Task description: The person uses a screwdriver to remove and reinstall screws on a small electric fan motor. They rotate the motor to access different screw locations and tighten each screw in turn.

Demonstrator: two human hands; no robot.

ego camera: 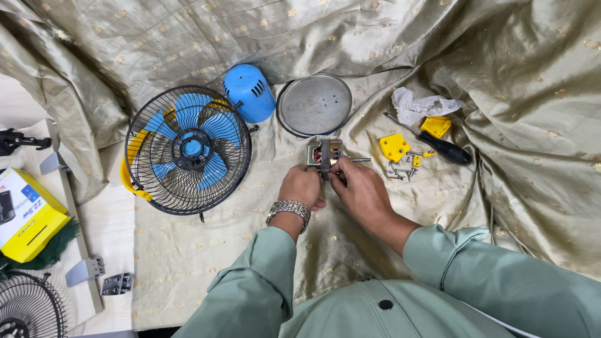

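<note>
A small fan motor (326,154), grey metal with copper windings and a thin shaft sticking out to the right, sits at the middle of the olive cloth (206,256). My left hand (301,186), with a metal wristwatch, grips its left underside. My right hand (355,188) pinches it from the right with fingertips on top. Left of them lies a black wire fan cage with blue blades (188,149). Behind it is a blue motor cover (249,92) and a round grey metal plate (314,104).
Right of the motor lie yellow plastic pieces (394,147), loose screws (400,170), a black-handled screwdriver (438,145) and a crumpled white cloth (416,104). A yellow box (26,216), grey brackets (86,270) and another wire cage (28,307) sit at the left.
</note>
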